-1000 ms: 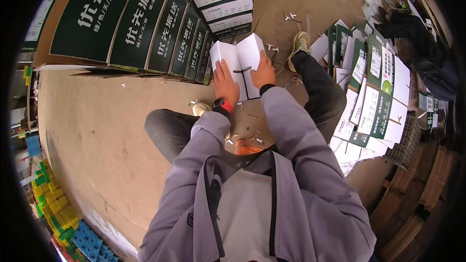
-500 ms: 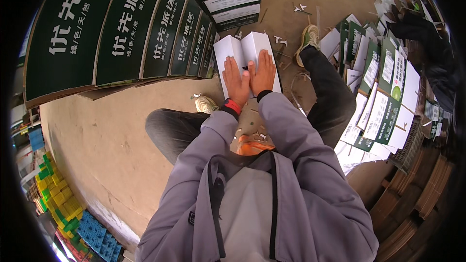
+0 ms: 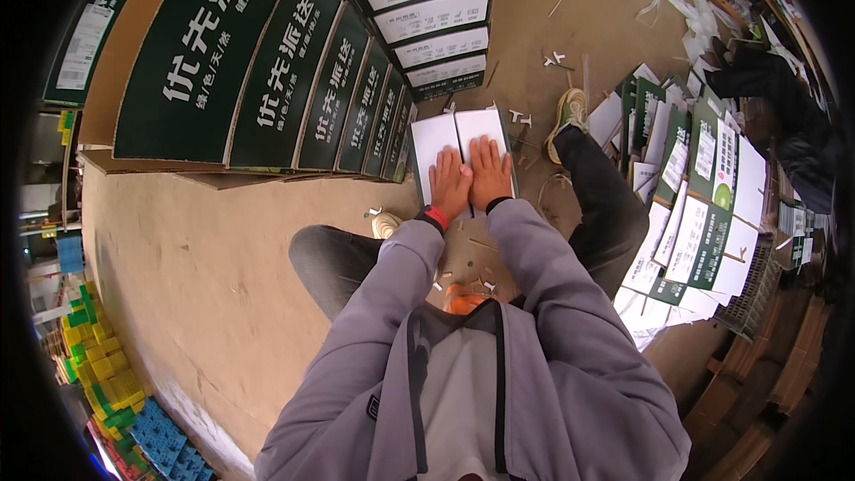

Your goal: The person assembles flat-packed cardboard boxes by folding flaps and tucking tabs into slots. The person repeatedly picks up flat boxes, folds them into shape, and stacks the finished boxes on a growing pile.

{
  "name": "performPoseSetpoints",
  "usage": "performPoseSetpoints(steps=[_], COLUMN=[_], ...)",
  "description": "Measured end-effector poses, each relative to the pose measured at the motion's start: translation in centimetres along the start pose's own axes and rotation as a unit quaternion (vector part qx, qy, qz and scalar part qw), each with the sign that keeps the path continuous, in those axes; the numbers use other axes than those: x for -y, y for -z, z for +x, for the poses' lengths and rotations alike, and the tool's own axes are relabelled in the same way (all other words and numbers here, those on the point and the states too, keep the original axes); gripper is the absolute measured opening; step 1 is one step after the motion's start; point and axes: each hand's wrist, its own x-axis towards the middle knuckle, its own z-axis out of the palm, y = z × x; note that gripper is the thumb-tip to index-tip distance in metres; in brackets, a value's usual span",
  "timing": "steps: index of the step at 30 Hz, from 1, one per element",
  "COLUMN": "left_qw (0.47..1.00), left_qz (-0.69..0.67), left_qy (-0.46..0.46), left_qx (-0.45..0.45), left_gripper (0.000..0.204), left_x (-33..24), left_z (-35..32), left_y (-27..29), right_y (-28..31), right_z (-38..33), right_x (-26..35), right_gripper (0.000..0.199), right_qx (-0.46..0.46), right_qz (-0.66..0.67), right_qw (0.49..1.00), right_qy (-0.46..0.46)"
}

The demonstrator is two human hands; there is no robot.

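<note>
- Nearest, between the person's legs, is an orange object point(image 3: 463, 301), mostly hidden.
- The left hand point(image 3: 450, 185) lies palm down, fingers extended and slightly spread, on the left top flap; it grips nothing.
- The right hand point(image 3: 490, 172) is likewise flat and uncurled on the right flap, just beside the left one, with nothing grasped.
- Under both is the white-topped carton point(image 3: 434, 135), on the floor between the feet, its two flaps meeting at a dark centre seam. Uneven pressure could make one flap dip or spring up, I judge; pushing too hard might crease the board.
- Just past its right side lie white plastic clips point(image 3: 521, 117); a carton slid onto one could sit tilted.
- Beyond, a stack of white-fronted cartons point(image 3: 436, 18) and a row of dark green cartons point(image 3: 276, 98) stand close; a forward shove might knock them.
- To the right, well apart, flattened cartons point(image 3: 690, 205) overlap loosely and could slip if a leg nudged them.
</note>
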Motion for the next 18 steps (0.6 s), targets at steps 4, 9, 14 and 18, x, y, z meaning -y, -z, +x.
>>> performPoseSetpoints(steps=[4, 9, 14, 18], left_qw=[0.989, 0.97, 0.764, 0.782], left_qz=[0.122, -0.007, -0.622, -0.6], left_qy=[-0.056, 0.189, 0.1, 0.098], left_qx=[0.056, -0.156, -0.138, -0.137], left_gripper=[0.061, 0.076, 0.065, 0.081], left_x=[0.5, 4.5, 1.1, 4.3], left_z=[0.9, 2.8, 0.7, -5.8], left_y=[2.9, 4.8, 5.4, 9.2], right_y=[2.2, -1.3, -0.4, 4.1], right_z=[2.0, 4.3, 0.3, -7.9], right_x=[-1.6, -8.5, -10.0, -8.0], right_gripper=[0.069, 0.075, 0.068, 0.069], right_qx=[0.124, -0.012, -0.094, -0.16], right_qz=[-0.035, 0.209, 0.673, 0.732], right_qw=[0.992, 0.95, 0.699, 0.585], right_qy=[-0.003, -0.232, -0.221, -0.311])
